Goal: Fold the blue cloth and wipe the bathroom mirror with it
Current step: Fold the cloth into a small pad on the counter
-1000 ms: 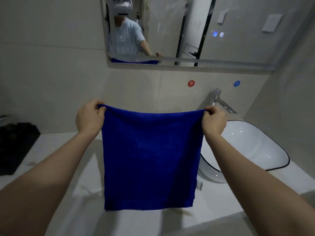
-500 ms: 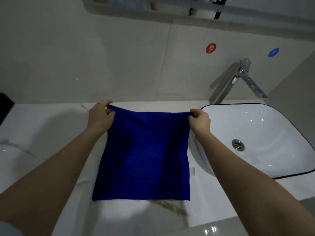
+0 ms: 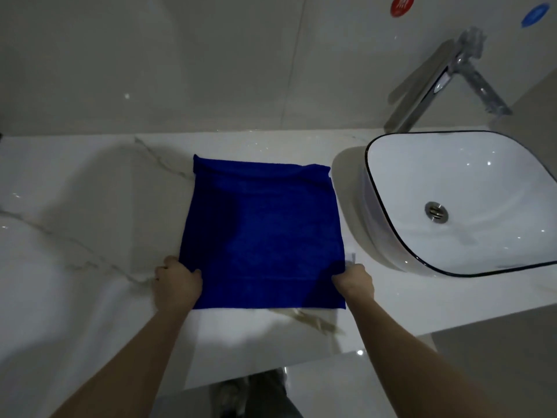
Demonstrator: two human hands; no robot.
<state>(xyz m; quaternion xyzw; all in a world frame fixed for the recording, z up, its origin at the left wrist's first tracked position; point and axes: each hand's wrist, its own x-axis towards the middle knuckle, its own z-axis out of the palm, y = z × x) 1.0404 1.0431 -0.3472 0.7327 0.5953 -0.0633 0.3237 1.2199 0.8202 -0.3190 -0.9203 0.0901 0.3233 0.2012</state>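
Note:
The blue cloth [image 3: 262, 233] lies spread flat on the white marble counter [image 3: 90, 212], just left of the basin. Its far edge is slightly rumpled. My left hand [image 3: 176, 283] sits at the cloth's left side near the front corner, fingers curled onto the edge. My right hand [image 3: 354, 282] is at the right side near the front corner, fingers curled at the cloth's edge. How firmly either hand pinches the fabric is hard to see. The mirror is out of view above.
A white basin with a dark rim [image 3: 373, 182] stands on the counter to the right, its drain [image 3: 435, 211] visible. A chrome tap [image 3: 437, 82] rises behind it. The tiled wall [image 3: 180, 61] carries red [image 3: 398, 6] and blue [image 3: 535, 15] stickers. The counter's front edge is close.
The cloth went from hanging in the air to lying flat on the counter. Both hands let go of the top corners and moved back to the near corners. The view tilted down.

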